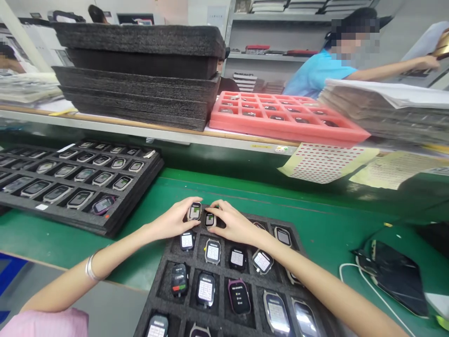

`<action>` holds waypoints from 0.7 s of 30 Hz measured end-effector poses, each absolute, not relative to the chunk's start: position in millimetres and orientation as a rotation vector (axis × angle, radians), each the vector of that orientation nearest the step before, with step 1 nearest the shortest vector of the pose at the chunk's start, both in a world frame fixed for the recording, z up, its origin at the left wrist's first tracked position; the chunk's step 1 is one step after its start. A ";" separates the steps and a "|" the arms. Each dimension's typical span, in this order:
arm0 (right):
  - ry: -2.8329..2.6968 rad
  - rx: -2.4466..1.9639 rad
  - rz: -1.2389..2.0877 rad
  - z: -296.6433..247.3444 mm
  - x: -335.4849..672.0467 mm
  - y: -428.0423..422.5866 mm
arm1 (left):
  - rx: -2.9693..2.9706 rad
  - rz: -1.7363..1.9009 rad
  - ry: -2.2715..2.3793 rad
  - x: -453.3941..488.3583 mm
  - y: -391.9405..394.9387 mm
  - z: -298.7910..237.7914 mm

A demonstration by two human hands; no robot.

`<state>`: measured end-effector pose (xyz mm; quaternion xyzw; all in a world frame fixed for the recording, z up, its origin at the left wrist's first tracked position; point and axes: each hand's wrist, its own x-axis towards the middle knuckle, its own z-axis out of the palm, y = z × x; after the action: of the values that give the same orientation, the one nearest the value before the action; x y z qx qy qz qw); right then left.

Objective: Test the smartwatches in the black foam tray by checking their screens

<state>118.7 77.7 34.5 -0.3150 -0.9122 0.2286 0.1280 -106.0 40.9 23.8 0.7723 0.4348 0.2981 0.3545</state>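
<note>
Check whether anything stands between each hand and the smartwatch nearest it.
Nothing visible does: the left hand grips one smartwatch and the right hand another smartwatch, both at the far end of the black foam tray.

The head-worn view faces the hands [183, 217] [233, 224] (forward, downward).

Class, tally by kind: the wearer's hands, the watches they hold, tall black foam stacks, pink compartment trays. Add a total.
Hands: 2 (left hand, right hand)
Watches held: 2 (left watch, right watch)
Tall black foam stack: 1
Pink compartment tray: 1
Total: 6
</note>
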 end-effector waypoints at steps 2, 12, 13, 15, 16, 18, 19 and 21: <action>-2.676 -0.932 0.630 38.0 128.6 79.4 | 2.257 0.638 1.217 -113.7 49.0 18.3; -2.813 -1.355 0.359 63.2 236.3 74.2 | 2.502 0.473 1.225 -77.6 55.3 34.5; -2.802 -1.385 0.339 60.9 237.5 69.6 | 2.538 0.443 1.234 -64.1 54.2 36.5; -2.774 -1.453 0.276 55.0 233.3 60.1 | 2.619 0.346 1.268 -35.0 52.0 38.2; -2.755 -1.488 0.236 52.0 229.1 55.7 | 2.649 0.292 1.295 -20.8 51.1 38.0; -2.718 -1.543 0.167 47.3 220.4 49.0 | 2.672 0.226 1.336 4.0 49.8 36.0; -2.703 -1.558 0.147 45.5 217.0 46.9 | 2.670 0.207 1.358 13.9 49.4 34.6; -2.680 -1.568 0.140 42.9 213.2 45.3 | 2.650 0.182 1.403 28.2 48.8 32.3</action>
<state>213.2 45.3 42.9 -0.5044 -0.8621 0.0451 0.0169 28.2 48.8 32.3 0.8800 0.4660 0.0605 0.0688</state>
